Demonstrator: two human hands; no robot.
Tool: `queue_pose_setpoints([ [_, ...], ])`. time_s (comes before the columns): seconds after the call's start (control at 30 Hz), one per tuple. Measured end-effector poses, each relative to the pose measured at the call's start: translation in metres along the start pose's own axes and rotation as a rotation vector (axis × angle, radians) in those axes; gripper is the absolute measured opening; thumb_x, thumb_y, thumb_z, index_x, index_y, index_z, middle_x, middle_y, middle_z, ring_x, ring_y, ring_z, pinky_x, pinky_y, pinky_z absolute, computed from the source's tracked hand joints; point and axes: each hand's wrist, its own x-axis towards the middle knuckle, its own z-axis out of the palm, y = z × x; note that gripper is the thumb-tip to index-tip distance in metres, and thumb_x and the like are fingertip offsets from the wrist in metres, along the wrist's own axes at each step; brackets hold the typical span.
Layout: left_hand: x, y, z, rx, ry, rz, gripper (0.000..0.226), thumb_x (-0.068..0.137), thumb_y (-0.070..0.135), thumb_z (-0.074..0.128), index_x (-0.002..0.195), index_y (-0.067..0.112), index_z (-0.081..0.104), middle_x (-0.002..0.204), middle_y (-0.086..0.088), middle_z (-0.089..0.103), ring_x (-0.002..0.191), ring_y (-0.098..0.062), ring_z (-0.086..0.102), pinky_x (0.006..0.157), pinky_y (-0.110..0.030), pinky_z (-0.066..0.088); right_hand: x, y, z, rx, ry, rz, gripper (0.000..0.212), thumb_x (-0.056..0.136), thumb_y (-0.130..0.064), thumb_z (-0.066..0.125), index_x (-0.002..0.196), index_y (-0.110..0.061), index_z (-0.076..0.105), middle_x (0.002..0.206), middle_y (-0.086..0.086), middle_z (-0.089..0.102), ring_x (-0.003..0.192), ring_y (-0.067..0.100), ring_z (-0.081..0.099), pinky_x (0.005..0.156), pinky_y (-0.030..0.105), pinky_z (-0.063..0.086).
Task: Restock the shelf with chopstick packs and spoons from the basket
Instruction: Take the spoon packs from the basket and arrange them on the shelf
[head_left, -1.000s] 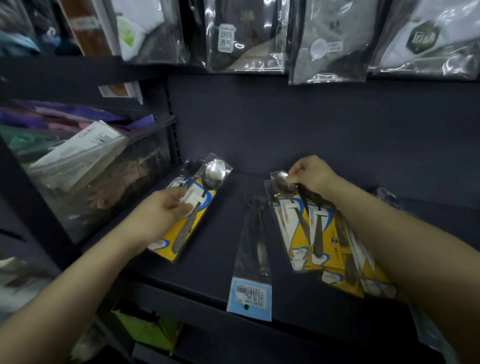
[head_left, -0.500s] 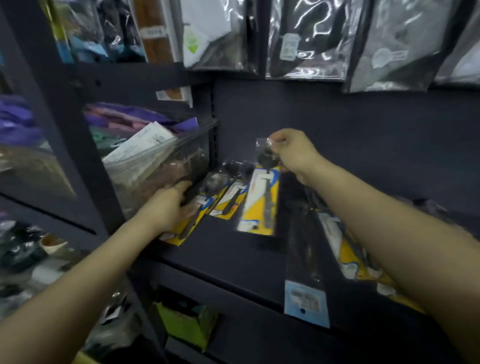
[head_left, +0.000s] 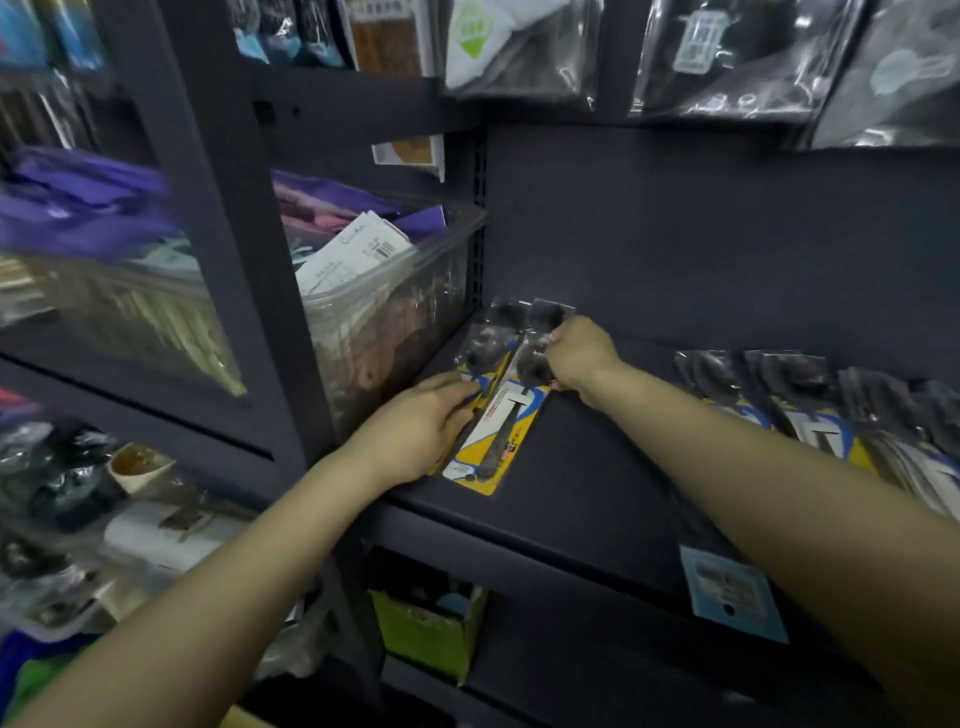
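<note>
A spoon pack (head_left: 497, 435) with a yellow and blue card lies on the dark shelf (head_left: 597, 483) at its left end, near the back corner, lapping over more packs (head_left: 483, 358) beside it. The right hand (head_left: 576, 356) pinches the clear top of that pack, fingers curled. The left hand (head_left: 415, 431) lies on the packs to its left, fingers fairly straight, pressing them down. Further right on the shelf, well apart, more spoon packs (head_left: 810, 410) lie in a loose row. A long clear pack with a pale blue tag (head_left: 730, 590) hangs over the shelf's front edge. Left of the shelf stands a clear bin (head_left: 384, 312) of goods. Bagged goods (head_left: 727, 52) hang above.
</note>
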Motion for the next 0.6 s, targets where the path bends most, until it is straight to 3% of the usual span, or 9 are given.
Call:
queue_pose_setpoints([
  [0.07,0.000,0.000,-0.002,-0.015,-0.015,0.021,0.043,0.095,0.019,0.044,0.137,0.014,0.040,0.149,-0.005,0.035,0.137,-0.016,0.031,0.110,-0.020,0.022,-0.004,0.001,0.001,-0.043,-0.011,-0.024,0.012,0.085,-0.006,0.052,0.096,-0.003,0.057,0.108,0.022,0.064,0.094,0.036,0.065,0.068,0.036,0.054],
  [0.1,-0.001,0.001,-0.002,-0.030,-0.019,0.039,0.043,0.094,0.017,0.045,0.137,0.014,0.041,0.148,-0.005,0.036,0.137,-0.016,0.032,0.109,-0.019,0.021,-0.007,0.000,0.001,-0.064,-0.020,-0.039,0.019,0.085,-0.012,0.057,0.102,-0.003,0.055,0.116,0.022,0.060,0.099,0.036,0.063,0.076,0.038,0.055],
  [0.2,-0.004,0.005,-0.003,-0.076,0.014,0.049,0.042,0.095,0.018,0.043,0.137,0.013,0.040,0.149,-0.006,0.034,0.138,-0.017,0.029,0.106,-0.014,0.016,-0.029,-0.003,-0.008,-0.154,-0.063,-0.129,0.066,0.084,-0.030,0.063,0.137,-0.007,0.033,0.143,0.015,0.027,0.126,0.035,0.041,0.105,0.036,0.038],
  [0.27,-0.007,0.009,-0.003,-0.096,0.026,0.028,0.046,0.096,0.031,0.039,0.138,0.013,0.037,0.151,-0.007,0.030,0.140,-0.017,0.024,0.109,-0.019,0.016,-0.052,0.001,-0.015,-0.237,-0.076,-0.239,0.078,0.083,-0.035,0.063,0.144,-0.010,0.022,0.149,0.014,0.017,0.135,0.035,0.028,0.112,0.036,0.028],
  [0.33,-0.010,0.016,-0.001,-0.159,-0.018,0.027,0.054,0.093,0.045,0.037,0.140,0.019,0.035,0.152,-0.005,0.028,0.141,-0.016,0.021,0.112,-0.028,0.021,-0.072,0.007,-0.018,-0.325,-0.165,-0.285,0.076,0.082,-0.038,0.064,0.142,-0.011,0.025,0.147,0.015,0.028,0.136,0.034,0.030,0.112,0.036,0.030],
  [0.4,-0.012,0.022,0.002,-0.064,-0.092,0.056,0.063,0.087,0.056,0.039,0.143,0.027,0.028,0.155,-0.006,0.020,0.144,-0.017,0.012,0.117,-0.030,0.015,-0.085,0.010,-0.020,-0.423,-0.270,-0.276,0.074,0.084,-0.041,0.060,0.142,-0.010,0.026,0.145,0.016,0.035,0.135,0.032,0.032,0.111,0.036,0.032],
  [0.5,-0.014,0.022,0.007,0.095,-0.131,0.108,0.069,0.083,0.061,0.040,0.143,0.030,0.024,0.157,-0.007,0.009,0.145,-0.021,0.005,0.118,-0.033,0.011,-0.095,0.006,-0.018,-0.484,-0.295,-0.286,0.069,0.089,-0.045,0.051,0.145,-0.012,0.025,0.149,0.013,0.031,0.138,0.030,0.028,0.112,0.038,0.029],
  [0.6,-0.015,0.020,0.004,0.022,-0.103,0.127,0.067,0.082,0.056,0.042,0.140,0.024,0.034,0.157,-0.005,0.012,0.144,-0.019,0.009,0.116,-0.027,0.012,-0.096,0.007,-0.013,-0.563,-0.281,-0.309,0.060,0.093,-0.048,0.038,0.146,-0.022,0.027,0.154,0.007,0.026,0.141,0.029,0.023,0.114,0.040,0.024],
])
